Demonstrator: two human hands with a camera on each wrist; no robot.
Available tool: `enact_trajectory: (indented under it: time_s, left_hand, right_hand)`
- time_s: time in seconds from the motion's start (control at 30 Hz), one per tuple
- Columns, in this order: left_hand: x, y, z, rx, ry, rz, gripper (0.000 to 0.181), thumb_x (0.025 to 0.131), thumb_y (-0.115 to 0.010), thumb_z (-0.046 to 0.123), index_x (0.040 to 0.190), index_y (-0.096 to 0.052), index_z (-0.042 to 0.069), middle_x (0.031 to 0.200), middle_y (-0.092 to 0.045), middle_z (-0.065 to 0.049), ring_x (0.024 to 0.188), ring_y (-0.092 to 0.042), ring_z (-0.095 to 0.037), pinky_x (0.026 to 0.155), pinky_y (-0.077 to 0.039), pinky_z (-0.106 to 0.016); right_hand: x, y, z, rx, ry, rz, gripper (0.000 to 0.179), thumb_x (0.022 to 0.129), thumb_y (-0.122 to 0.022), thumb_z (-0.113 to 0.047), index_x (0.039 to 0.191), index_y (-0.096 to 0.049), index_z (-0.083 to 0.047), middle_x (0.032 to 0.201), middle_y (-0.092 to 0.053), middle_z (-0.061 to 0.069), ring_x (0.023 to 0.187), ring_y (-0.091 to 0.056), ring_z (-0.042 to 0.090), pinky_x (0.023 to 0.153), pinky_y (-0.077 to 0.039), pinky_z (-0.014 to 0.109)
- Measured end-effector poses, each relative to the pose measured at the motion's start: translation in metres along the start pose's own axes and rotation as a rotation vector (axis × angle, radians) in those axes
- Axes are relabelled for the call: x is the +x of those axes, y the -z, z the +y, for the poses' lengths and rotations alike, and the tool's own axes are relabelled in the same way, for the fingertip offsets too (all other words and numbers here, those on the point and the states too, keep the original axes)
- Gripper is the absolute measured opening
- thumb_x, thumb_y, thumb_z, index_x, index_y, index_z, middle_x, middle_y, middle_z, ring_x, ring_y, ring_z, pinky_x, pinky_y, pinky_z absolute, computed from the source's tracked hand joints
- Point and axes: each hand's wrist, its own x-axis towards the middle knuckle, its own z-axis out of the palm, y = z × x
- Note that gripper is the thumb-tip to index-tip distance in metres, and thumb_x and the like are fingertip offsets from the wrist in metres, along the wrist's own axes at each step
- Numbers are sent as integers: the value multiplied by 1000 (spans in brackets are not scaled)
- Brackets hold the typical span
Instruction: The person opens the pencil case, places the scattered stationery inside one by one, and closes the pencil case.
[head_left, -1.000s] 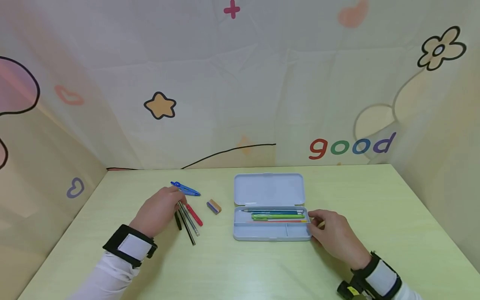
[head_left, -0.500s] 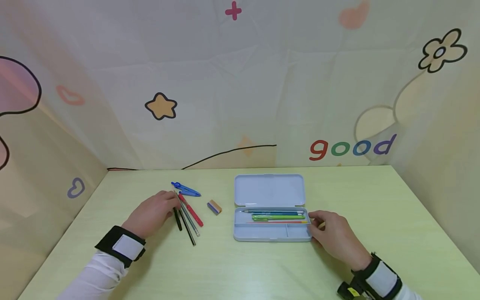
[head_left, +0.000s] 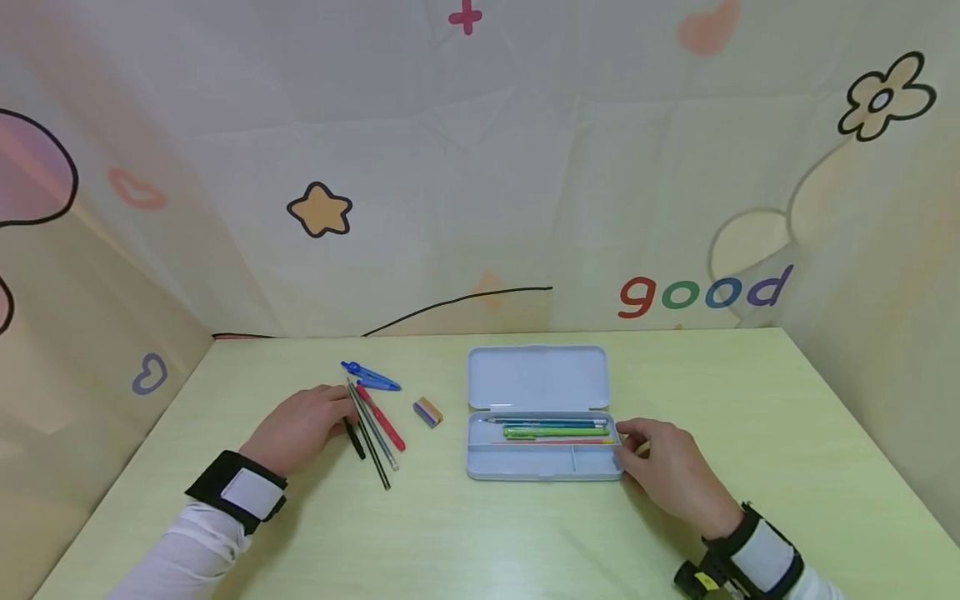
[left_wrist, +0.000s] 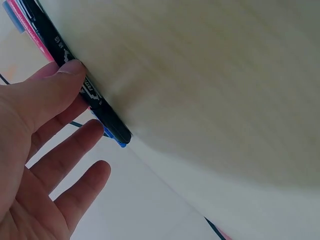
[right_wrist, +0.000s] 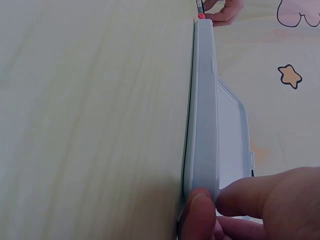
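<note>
Head view has your left hand left of centre, with a slim black plastic pen slanting out below the fingertips; the left wrist view shows your thumb and a finger pinching its barrel, the other fingers spread. Crowding the pen on its right are a dark, thin pencil, a silvery grey pencil and a red pen, with a blue plastic compass just above them. Farther right, a tan-and-blue block eraser sits on the pale wood-grain table, between that bundle and the pale blue plastic pencil case at lower centre. Your right hand grips the case's right end between thumb and fingers. Its lid lies back towards the top of the frame; blue pencils and a bright green pen fill much of the upper compartment.
</note>
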Motion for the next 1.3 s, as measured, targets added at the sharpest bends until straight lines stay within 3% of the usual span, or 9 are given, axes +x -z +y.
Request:
enact_trajectory:
  time_s: [0.3,0.6,0.83,1.3]
  left_hand:
    - [-5,0,-2,-14,-18,-11,17,90,-84,8,93,-74,22,107,-72,1,100,-70,-23,86,-59,-45]
    - [-10,0,-4,-24,-16,-5,18,90,-84,8,94,-74,24,98,-70,8,91,-67,-17,82,-58,-42]
    - [-16,2,-4,-3,7,2,16,92,-83,13,95,-74,26,94,-66,11,88,-66,-15,77,-55,-43]
    - [-21,4,0,-19,16,5,14,93,-82,11,97,-74,22,94,-65,10,87,-62,-17,79,-56,-40]
  right_hand:
    - [1,0,-1,0,10,2,38,100,-69,-6,134,-64,10,93,-64,6,72,-59,17,55,-48,25]
    - [0,1,-1,-2,20,6,37,100,-68,-5,134,-64,11,93,-64,7,72,-59,17,54,-48,25]
    - [1,1,0,-12,23,6,38,100,-69,-5,134,-64,11,93,-65,7,73,-59,17,55,-49,25]
    - [-1,0,1,1,40,7,37,100,-68,-5,133,-64,12,93,-65,6,72,-59,16,54,-48,25]
